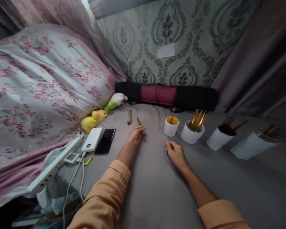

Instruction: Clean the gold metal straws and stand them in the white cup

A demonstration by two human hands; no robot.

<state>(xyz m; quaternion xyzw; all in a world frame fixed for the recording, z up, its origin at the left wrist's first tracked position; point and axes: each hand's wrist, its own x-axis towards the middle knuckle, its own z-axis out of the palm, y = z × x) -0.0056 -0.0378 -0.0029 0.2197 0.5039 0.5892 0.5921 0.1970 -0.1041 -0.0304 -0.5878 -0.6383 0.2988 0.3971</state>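
Observation:
My left hand [136, 136] is closed, its fingertips pinching a thin pointed stick [138, 121] with a dark tip and a gold-coloured lower part. Most of the stick's lower end is hidden by the fingers. Just beyond it lie several short brownish-gold sticks [129, 117] on the grey sheet. My right hand [175, 154] is loosely closed above the sheet, with nothing showing in its curled fingers. Closest to it stands a white-wrapped cup [171, 129] with a yellow inside and an orange-brown stick [173, 114] in it. Beside that, a wider white cup [192, 137] holds several shiny gold sticks [197, 121].
Two white-wrapped containers [218, 141] [250, 148] with dark sticks stand further right. Leftward lie a black phone [105, 141], a white power bank [92, 139], a power strip [57, 163] with cables, and plush toys [92, 121]. A black-and-maroon roll [158, 94] lines the wall.

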